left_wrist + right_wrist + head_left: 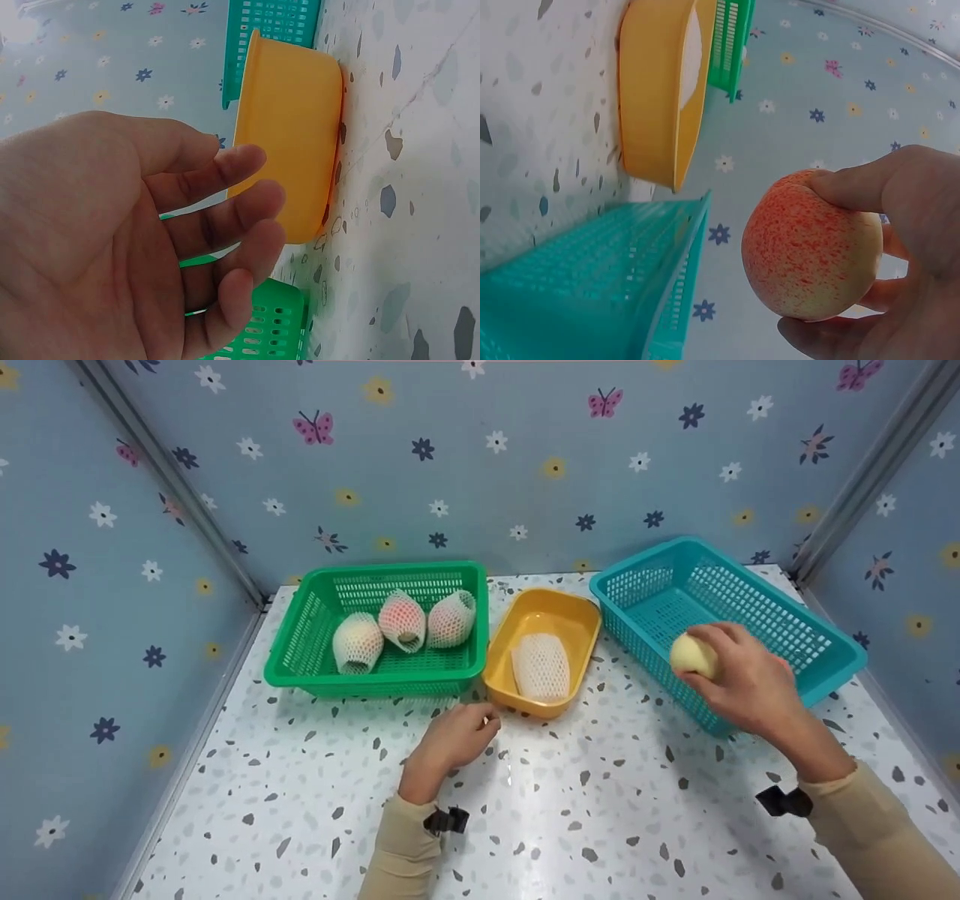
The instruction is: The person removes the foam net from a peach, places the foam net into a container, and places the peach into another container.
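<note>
A red and pale-yellow peach (810, 251) is gripped between the thumb and fingers of my right hand (746, 679), above the near side of the blue basket (637, 637). My left hand (457, 739) holds nothing and hangs loosely curled just in front of the yellow tray (581, 660) and the green basket (375, 686). Inside the yellow tray lies a white foam net sleeve (544, 667). Three peaches in foam nets sit in the green basket, among them a left one (358, 643), a middle one (403, 619) and a right one (451, 620).
The green basket, yellow tray and blue basket stand side by side along the patterned back wall (495, 472). Side walls close off the speckled white table (555, 810) at left and right. The blue basket is turned at an angle.
</note>
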Tool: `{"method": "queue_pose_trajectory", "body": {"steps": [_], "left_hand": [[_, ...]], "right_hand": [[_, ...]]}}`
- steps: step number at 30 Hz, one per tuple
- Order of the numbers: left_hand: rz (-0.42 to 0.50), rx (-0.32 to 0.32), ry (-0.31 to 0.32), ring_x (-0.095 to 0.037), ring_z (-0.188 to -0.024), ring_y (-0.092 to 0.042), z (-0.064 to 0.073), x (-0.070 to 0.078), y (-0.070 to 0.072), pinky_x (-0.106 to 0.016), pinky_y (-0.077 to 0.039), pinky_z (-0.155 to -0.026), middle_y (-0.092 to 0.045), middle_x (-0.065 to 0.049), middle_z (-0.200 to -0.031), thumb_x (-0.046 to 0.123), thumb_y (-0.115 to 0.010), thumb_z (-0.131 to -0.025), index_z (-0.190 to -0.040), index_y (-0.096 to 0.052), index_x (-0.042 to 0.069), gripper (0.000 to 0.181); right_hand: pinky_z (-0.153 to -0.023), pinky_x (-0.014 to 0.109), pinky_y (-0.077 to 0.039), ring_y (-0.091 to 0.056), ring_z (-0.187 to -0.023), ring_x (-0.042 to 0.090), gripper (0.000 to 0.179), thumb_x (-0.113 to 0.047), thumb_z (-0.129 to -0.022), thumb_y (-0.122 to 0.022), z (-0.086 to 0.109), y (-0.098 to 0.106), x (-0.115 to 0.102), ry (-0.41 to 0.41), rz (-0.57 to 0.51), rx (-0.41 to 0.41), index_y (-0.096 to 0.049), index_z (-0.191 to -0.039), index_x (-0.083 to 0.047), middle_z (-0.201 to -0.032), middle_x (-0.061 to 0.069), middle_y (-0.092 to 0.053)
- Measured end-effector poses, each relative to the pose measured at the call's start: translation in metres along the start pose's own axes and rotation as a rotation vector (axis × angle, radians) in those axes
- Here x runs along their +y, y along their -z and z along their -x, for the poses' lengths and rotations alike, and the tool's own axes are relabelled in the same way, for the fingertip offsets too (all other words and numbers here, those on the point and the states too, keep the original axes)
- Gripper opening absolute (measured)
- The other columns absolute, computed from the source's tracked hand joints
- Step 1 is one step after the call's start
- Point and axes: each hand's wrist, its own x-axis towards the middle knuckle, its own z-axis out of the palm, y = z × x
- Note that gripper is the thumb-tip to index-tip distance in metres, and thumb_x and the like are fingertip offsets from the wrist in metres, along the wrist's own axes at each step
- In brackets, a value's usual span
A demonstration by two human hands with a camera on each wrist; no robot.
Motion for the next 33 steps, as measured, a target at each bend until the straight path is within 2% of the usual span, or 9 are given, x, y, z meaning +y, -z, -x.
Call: {"method": "queue_pose_trajectory", "body": {"steps": [8,15,26,33], "left_hand": [[-0.016,0.012,-0.011,-0.015,-0.063,-0.051,0.002,0.0,-0.001,-0.033,-0.043,-0.06,-0.057,0.004,-0.074,0.026,-0.05,-0.1,-0.097,-0.067,0.017,0.019],[-0.018,0.002,-0.018,-0.015,-0.063,-0.05,0.002,0.001,-0.003,-0.033,-0.044,-0.06,-0.057,0.004,-0.076,0.026,-0.05,-0.1,-0.1,-0.067,0.016,0.02],[-0.012,-0.002,0.005,-0.015,-0.062,-0.05,0.004,0.0,-0.001,-0.033,-0.043,-0.058,-0.056,0.003,-0.074,0.027,-0.051,-0.1,-0.098,-0.065,0.017,0.017],[-0.015,0.005,0.005,-0.015,-0.062,-0.051,0.006,-0.001,-0.002,-0.033,-0.043,-0.058,-0.056,0.003,-0.075,0.027,-0.051,-0.1,-0.098,-0.065,0.018,0.017]], "right_hand": [[-0.068,0.059,-0.046,-0.052,-0.099,0.043,0.051,-0.019,-0.082,-0.079,-0.001,0.001,0.025,-0.035,0.035,-0.014,-0.056,-0.126,-0.006,-0.123,0.024,-0.05],[-0.065,0.058,-0.044,-0.051,-0.094,0.043,0.051,-0.03,-0.087,-0.074,0.001,-0.002,0.048,-0.095,0.035,-0.104,-0.054,-0.127,-0.005,-0.121,0.025,-0.049],[-0.06,0.052,-0.045,-0.052,-0.087,0.039,0.054,-0.03,-0.086,-0.075,0.0,-0.011,0.07,-0.104,0.057,-0.231,-0.054,-0.128,-0.004,-0.114,0.025,-0.05],[-0.064,0.052,-0.043,-0.053,-0.088,0.037,0.048,-0.027,-0.086,-0.074,0.002,-0.016,0.077,-0.078,0.052,-0.256,-0.057,-0.125,-0.006,-0.11,0.024,-0.055]]}}
